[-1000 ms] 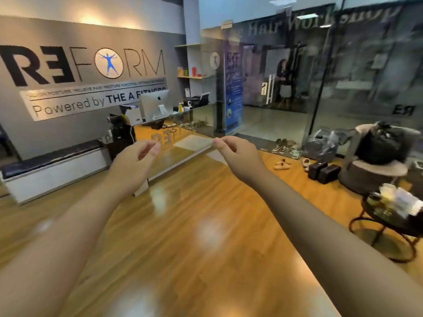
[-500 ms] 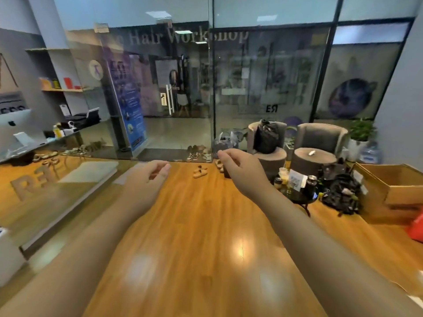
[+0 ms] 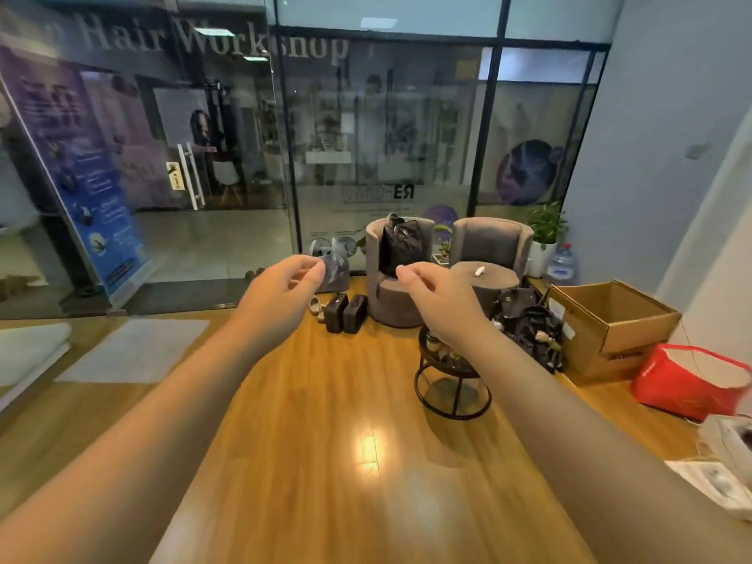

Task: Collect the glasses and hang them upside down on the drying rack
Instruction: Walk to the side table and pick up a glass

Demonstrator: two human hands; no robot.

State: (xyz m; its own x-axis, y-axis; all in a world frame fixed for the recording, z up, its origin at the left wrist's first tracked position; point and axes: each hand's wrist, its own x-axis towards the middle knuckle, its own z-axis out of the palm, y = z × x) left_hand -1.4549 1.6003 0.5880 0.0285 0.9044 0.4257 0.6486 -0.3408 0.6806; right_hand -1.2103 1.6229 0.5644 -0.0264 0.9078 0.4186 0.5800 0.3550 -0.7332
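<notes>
- A person's left hand point(image 3: 285, 289) and right hand point(image 3: 437, 293) reach forward at chest height over a glossy wooden floor point(image 3: 325, 462), each with fingers loosely curled and grasping nothing.
- No drinking glass or drying rack can be made out; small jars or containers on the round black metal side table point(image 3: 451, 384) are partly hidden behind the right forearm and too small to identify.
- Ahead, two grey tub chairs point(image 3: 490, 248) stand side by side, a black backpack point(image 3: 401, 244) resting on the left seat.
- Two small black cases point(image 3: 346, 313) sit on the floor just beside that chair, near a pair of sandals point(image 3: 316, 307).
- Right of the side table lie a black bag point(image 3: 529, 323), an open cardboard box point(image 3: 610, 323) and a red bag point(image 3: 687, 380).
- A potted plant point(image 3: 545, 234) and a water bottle point(image 3: 562, 264) stand in the corner.
- A glass wall point(image 3: 366, 136) with a door closes the room; a blue banner point(image 3: 81, 177) leans at left.
</notes>
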